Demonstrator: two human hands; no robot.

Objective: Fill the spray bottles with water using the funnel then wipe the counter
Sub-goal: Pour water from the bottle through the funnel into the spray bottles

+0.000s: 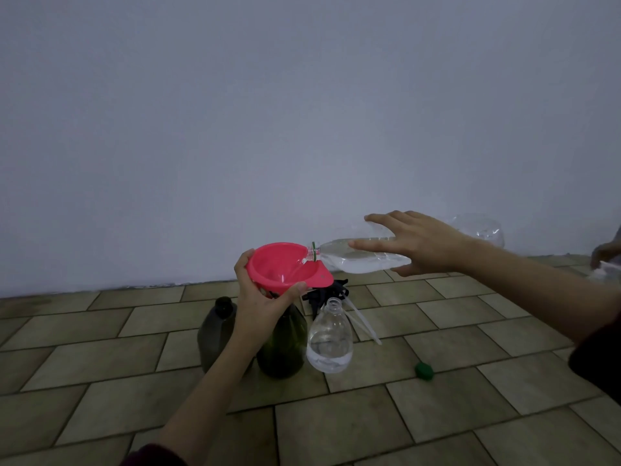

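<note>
Pink plastic catches the eye first: the funnel [284, 268] sits in the neck of a dark green bottle [282, 344], and the left hand [260, 297] grips its rim, thumb on the near edge and fingers curled round the far side. The right hand [413, 243] holds a clear water bottle [363, 255] on its side, fingers spread over the top and thumb beneath, the mouth just over the funnel's right edge with water running into the bowl. Just right of the left hand stands a clear spray bottle [329, 338], uncapped and partly filled. Left of that hand is a smoky grey bottle [216, 334]. Behind the left hand lie what seem to be black spray heads [324, 292]; the light is dim. Below the right forearm, a green cap [424, 369] rests on the tiled floor [369, 432].
</note>
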